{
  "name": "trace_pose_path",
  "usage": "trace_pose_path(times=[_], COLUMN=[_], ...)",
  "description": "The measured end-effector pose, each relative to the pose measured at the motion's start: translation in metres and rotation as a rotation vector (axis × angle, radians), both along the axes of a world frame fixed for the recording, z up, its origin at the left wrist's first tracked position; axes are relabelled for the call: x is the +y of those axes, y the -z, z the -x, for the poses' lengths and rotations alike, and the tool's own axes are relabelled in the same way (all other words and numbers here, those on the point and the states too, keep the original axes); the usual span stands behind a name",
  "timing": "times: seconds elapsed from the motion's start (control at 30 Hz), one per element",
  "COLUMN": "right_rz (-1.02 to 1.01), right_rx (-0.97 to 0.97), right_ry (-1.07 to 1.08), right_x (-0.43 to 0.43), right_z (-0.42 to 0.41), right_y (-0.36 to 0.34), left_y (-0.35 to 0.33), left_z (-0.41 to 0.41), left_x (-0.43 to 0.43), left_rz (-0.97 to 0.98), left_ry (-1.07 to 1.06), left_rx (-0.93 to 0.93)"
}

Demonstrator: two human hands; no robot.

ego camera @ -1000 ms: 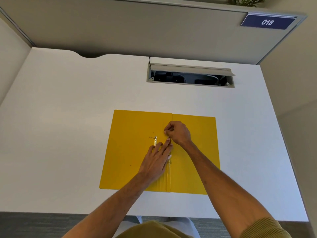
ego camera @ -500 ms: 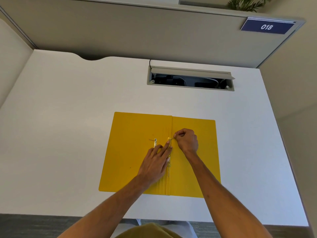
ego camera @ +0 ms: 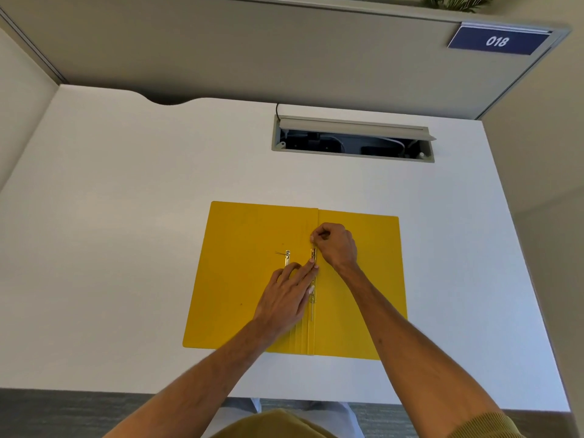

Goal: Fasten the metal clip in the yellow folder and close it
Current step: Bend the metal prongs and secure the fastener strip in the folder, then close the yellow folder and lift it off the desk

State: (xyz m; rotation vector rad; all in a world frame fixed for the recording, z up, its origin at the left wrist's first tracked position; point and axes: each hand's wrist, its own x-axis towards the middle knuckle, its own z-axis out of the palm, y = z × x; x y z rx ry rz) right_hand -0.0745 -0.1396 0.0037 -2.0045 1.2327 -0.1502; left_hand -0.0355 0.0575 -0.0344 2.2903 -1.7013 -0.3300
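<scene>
A yellow folder [ego camera: 240,279] lies open flat on the white desk. Along its centre fold runs a thin metal clip [ego camera: 313,281]. A second small metal piece [ego camera: 287,257] lies on the left leaf, just left of the fold. My left hand [ego camera: 289,297] rests flat on the folder, fingertips pressing the clip's strip near its upper end. My right hand [ego camera: 335,246] is curled above it, thumb and fingers pinched on the clip's upper prong at the fold.
The white desk [ego camera: 110,248] ends at a grey partition behind. An open cable hatch [ego camera: 352,139] with wires inside sits beyond the folder. A blue sign reading 018 [ego camera: 496,41] hangs on the partition at the upper right.
My right hand has shifted up and to the left along the fold, back over the clip's upper prong. My left hand has stayed pressed on the strip.
</scene>
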Motion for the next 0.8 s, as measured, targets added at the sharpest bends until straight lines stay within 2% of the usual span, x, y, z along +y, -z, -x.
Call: trace_pose_path(times=[0.2,0.37,0.47,0.57,0.67,0.8], right_rz=[0.005,0.027,0.082,0.079,0.120,0.231], right_rx=[0.015,-0.068,-0.152,-0.156,-0.102,-0.123], right_ry=[0.016,0.098,0.073,0.003,-0.116,-0.300], right_x=[0.000,0.003,0.014,0.034,0.064,0.103], right_z=[-0.003,0.009,0.020,0.026,0.023,0.010], right_y=[-0.003,-0.012,-0.021,-0.024,-0.022,-0.020], left_y=[0.002,0.001,0.001,-0.003,-0.009,-0.012], left_z=[0.000,0.005,0.002,-0.005,-0.015,-0.037], left_x=[0.003,0.007,0.006,0.009,0.023,0.060], left_rz=[-0.003,-0.031,-0.048,-0.048,0.001,0.074], left_ry=[-0.001,-0.006,0.010,0.043,-0.055,-0.337], left_rx=[0.017,0.023,0.034,0.051,0.085,0.197])
